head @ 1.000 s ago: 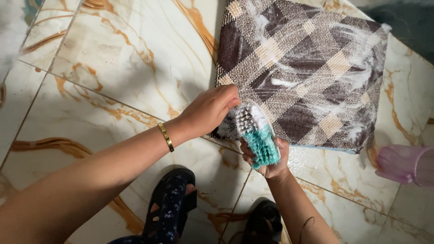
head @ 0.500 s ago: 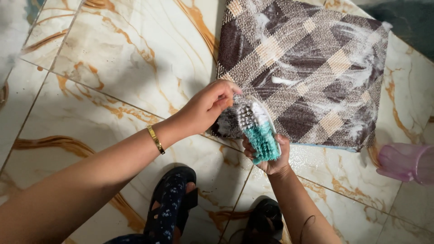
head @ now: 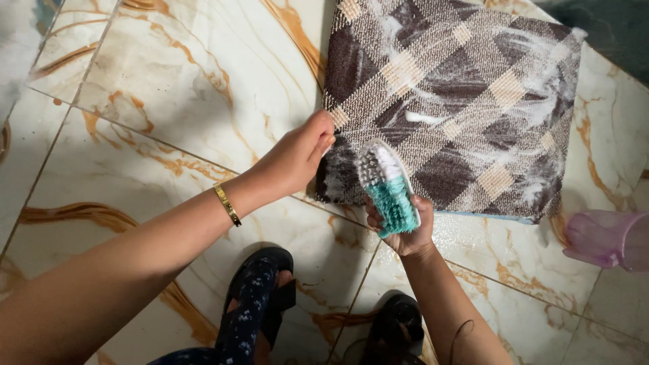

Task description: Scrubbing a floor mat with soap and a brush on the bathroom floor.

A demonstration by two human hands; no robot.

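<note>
Gripping bristly teal brush (head: pixel 389 192) in right hand (head: pixel 400 233), left hand (head: pixel 297 159) pinching soapy woven plaid mat (head: pixel 460 101)

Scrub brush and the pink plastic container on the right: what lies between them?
In the head view, between the scrub brush and the pink container lie the soapy checked mat's lower edge and bare marbled floor tile.

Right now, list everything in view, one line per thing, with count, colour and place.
folded cloth: one, brown and beige plaid, streaked with white suds, flat on the floor at upper right
scrub brush: one, white and teal bristles facing up, over the cloth's near edge
plastic container: one, pink, at the right edge
floor tiles: white marble with orange veins
bangle: one, gold, on the left wrist
sandals: two, dark, bottom centre
left hand: touches the cloth's near-left edge
right hand: grips the brush
</note>
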